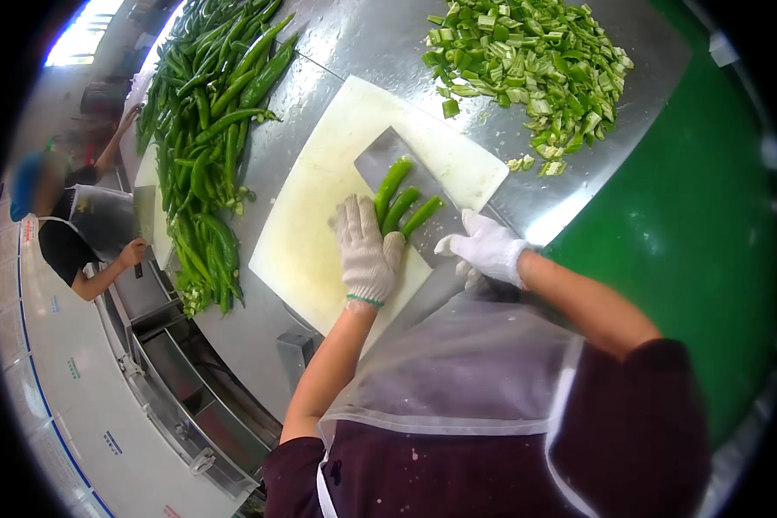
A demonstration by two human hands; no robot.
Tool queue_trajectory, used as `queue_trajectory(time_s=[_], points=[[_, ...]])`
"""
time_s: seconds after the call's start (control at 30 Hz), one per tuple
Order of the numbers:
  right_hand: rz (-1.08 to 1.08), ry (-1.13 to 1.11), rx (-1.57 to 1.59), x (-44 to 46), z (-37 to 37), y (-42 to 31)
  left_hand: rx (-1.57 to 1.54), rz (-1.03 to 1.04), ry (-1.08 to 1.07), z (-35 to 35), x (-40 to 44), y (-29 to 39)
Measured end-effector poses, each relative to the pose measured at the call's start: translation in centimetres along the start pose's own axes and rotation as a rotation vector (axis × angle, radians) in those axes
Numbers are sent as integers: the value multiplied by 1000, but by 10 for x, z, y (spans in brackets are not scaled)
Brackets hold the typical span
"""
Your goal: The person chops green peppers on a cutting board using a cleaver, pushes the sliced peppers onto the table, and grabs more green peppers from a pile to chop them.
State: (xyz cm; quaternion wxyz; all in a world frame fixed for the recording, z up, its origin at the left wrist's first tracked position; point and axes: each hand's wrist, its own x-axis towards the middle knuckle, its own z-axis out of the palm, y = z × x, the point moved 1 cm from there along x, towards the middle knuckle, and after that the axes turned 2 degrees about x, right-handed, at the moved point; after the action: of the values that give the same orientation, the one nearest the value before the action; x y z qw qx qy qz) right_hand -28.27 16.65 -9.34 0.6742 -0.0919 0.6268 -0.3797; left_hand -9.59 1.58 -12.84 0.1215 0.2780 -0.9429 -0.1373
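On the white cutting board (pixel 298 229) my gloved left hand (pixel 367 250) lies flat with its fingers stretched out. Its index finger and thumb touch the lower ends of the green peppers (pixel 400 207). Those peppers rest side by side over the wide cleaver blade (pixel 378 164), which lies flat on the board. At the blade's near end, my gloved right hand (pixel 488 249) is closed around the cleaver's handle, and its index finger points toward the blade. The handle itself is hidden by the glove.
Whole green peppers (pixel 207 164) are heaped on the steel table (pixel 259 173) at left. Chopped pepper pieces (pixel 535 69) form a pile beyond the board at upper right. Across the table at far left, a co-worker (pixel 86 216) in a blue cap holds another cleaver (pixel 144 216).
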Motion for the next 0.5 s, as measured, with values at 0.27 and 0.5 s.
queue_trajectory(time_s=[0.27, 0.5], points=[[57, -4, -365, -11, 25, -20, -51, 27, 42, 1, 0, -4], [57, 10, -687, -13, 45, -31, -136, 28, 63, -7, -1, -7]])
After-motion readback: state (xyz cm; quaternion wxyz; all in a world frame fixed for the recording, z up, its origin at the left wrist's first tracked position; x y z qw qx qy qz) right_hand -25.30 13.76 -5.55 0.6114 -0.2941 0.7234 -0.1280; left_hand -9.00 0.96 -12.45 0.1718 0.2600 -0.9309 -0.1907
